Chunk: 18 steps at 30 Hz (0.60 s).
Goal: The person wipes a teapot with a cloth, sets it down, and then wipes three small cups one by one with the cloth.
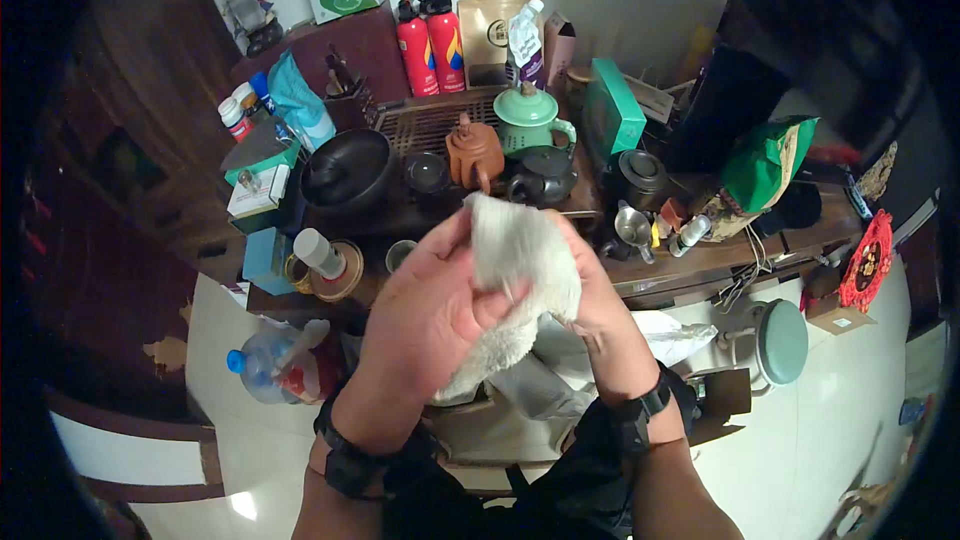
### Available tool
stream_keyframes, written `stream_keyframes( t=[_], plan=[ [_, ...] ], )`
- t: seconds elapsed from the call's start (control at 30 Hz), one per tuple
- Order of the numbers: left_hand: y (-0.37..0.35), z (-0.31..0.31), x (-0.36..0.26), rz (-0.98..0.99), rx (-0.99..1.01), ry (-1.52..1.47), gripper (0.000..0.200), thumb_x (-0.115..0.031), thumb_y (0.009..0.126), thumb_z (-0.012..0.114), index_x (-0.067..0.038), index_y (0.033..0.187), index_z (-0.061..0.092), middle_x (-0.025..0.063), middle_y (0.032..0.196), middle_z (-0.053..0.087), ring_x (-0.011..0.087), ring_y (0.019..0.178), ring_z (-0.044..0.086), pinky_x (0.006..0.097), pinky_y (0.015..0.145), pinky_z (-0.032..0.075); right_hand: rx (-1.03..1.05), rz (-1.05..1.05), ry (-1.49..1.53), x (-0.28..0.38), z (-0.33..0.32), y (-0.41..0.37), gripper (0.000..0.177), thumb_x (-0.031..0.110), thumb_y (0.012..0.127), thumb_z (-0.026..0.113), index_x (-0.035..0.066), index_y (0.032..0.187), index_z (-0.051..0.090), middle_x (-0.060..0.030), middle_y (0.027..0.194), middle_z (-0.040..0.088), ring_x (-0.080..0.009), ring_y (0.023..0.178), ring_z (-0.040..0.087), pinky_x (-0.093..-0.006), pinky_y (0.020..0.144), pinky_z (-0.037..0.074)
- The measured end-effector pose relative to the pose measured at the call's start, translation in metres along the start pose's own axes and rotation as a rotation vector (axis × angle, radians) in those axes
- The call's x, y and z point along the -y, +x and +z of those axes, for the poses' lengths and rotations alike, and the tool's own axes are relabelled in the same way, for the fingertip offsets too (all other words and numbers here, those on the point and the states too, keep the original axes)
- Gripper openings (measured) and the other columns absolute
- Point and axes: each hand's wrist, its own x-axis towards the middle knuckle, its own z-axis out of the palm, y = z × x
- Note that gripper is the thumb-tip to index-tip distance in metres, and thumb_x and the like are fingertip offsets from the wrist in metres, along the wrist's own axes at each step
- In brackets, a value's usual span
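A whitish cloth (525, 260) is bunched up between my two hands, above the front edge of the tea table. My left hand (425, 315) closes on it from the left, with the fingers bent over its folds. On the other side my right hand (598, 295) grips the cloth, its fingers mostly hidden behind it. Whether something is wrapped inside cannot be made out. Just beyond the cloth stand a brown clay teapot (474, 150), a dark teapot (543, 176) and a pale green lidded pot (525, 118).
A black bowl (350, 170) and a white-capped jar (318, 254) stand to the left. Toward the right are a metal pitcher (633, 227) and a green bag (765, 168). Red bottles (430, 45) line the back. A water jug (270, 365) and a green-topped stool (780, 340) are on the floor.
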Motion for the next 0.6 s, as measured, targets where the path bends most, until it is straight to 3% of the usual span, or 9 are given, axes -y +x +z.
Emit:
stream_keyframes(
  t=[0.1,0.13,0.2,0.23,0.27,0.33,0.4,0.5,0.6],
  plan=[
    [0.011,-0.014,0.001,0.035,0.003,-0.061,0.049,-0.004,0.085,0.045,0.002,0.13,0.027,0.0167,0.133,0.032,0.0314,0.116,0.042,0.0444,0.098,0.036,-0.06,0.177,0.296,-0.014,-0.009,-0.002,0.052,0.007,0.079,0.061,0.005,0.126,0.039,-0.0049,0.117,0.051,-0.0151,0.103,0.052,-0.0294,0.087,0.045],
    [0.012,-0.018,0.0,0.02,-0.039,-0.102,0.05,-0.002,0.085,0.045,0.0,0.131,0.027,0.0156,0.135,0.028,0.0333,0.112,0.046,0.0419,0.09,0.043,-0.062,0.182,0.312,-0.016,-0.011,-0.002,0.049,0.009,0.081,0.06,0.005,0.126,0.039,-0.0054,0.117,0.051,-0.0158,0.103,0.052,-0.0295,0.087,0.045],
    [0.009,-0.023,-0.008,0.043,-0.007,0.165,0.049,-0.003,0.085,0.046,-0.002,0.131,0.029,0.0148,0.134,0.031,0.0298,0.106,0.05,0.0375,0.082,0.046,0.001,0.16,0.29,-0.025,-0.016,0.008,0.043,0.023,0.087,0.051,0.002,0.124,0.04,-0.0086,0.115,0.051,-0.0183,0.101,0.053,-0.0306,0.086,0.045],
    [0.009,-0.024,-0.009,0.052,0.012,0.297,0.049,-0.003,0.085,0.046,-0.003,0.131,0.03,0.0144,0.133,0.032,0.0281,0.103,0.052,0.0353,0.077,0.047,-0.013,0.198,0.6,-0.026,-0.015,-0.002,0.044,0.031,0.089,0.046,0.0,0.12,0.042,-0.011,0.111,0.053,-0.0186,0.096,0.053,-0.0303,0.082,0.046],
    [0.008,-0.027,-0.007,0.127,-0.022,0.505,0.045,-0.005,0.086,0.047,-0.005,0.129,0.035,0.0133,0.13,0.037,0.0187,0.091,0.055,0.0276,0.067,0.046,0.005,0.28,0.621,-0.026,-0.016,-0.004,0.043,0.032,0.089,0.045,0.0,0.117,0.044,-0.0115,0.107,0.054,-0.0186,0.094,0.054,-0.0302,0.08,0.047],
    [0.008,-0.028,-0.007,0.132,-0.063,0.666,0.042,-0.004,0.085,0.048,-0.005,0.126,0.039,0.0112,0.119,0.046,0.0132,0.083,0.053,0.0241,0.066,0.044,0.008,0.368,0.463,-0.02,-0.006,-0.001,0.039,0.032,0.088,0.046,-0.001,0.108,0.049,-0.0119,0.098,0.056,-0.0189,0.087,0.056,-0.0304,0.075,0.048],
    [0.007,-0.032,-0.007,0.146,-0.095,0.767,0.037,-0.004,0.085,0.047,-0.004,0.122,0.043,0.0086,0.112,0.052,0.0091,0.077,0.051,0.0214,0.064,0.042,-0.054,0.326,-0.011,0.002,0.016,-0.001,0.037,0.03,0.087,0.046,-0.001,0.107,0.049,-0.012,0.097,0.057,-0.0195,0.085,0.056,-0.0298,0.074,0.048],
    [0.006,-0.043,-0.007,0.162,-0.139,0.843,0.031,-0.004,0.085,0.045,-0.005,0.116,0.049,0.0047,0.104,0.055,0.0061,0.073,0.048,0.0192,0.063,0.04,-0.149,0.299,-0.067,-0.012,0.009,0.005,0.035,0.024,0.085,0.05,0.001,0.111,0.049,-0.0104,0.1,0.057,-0.0202,0.087,0.058,-0.0293,0.077,0.049],
    [0.007,-0.059,-0.011,0.164,-0.231,0.92,0.029,-0.005,0.084,0.053,-0.006,0.113,0.05,-0.0034,0.079,0.05,0.0028,0.069,0.045,0.0164,0.062,0.038,-0.238,0.22,0.548,-0.03,-0.007,0.008,0.043,0.018,0.082,0.056,0.004,0.121,0.044,-0.011,0.113,0.054,-0.0221,0.099,0.056,-0.0327,0.084,0.049]
  ],
)
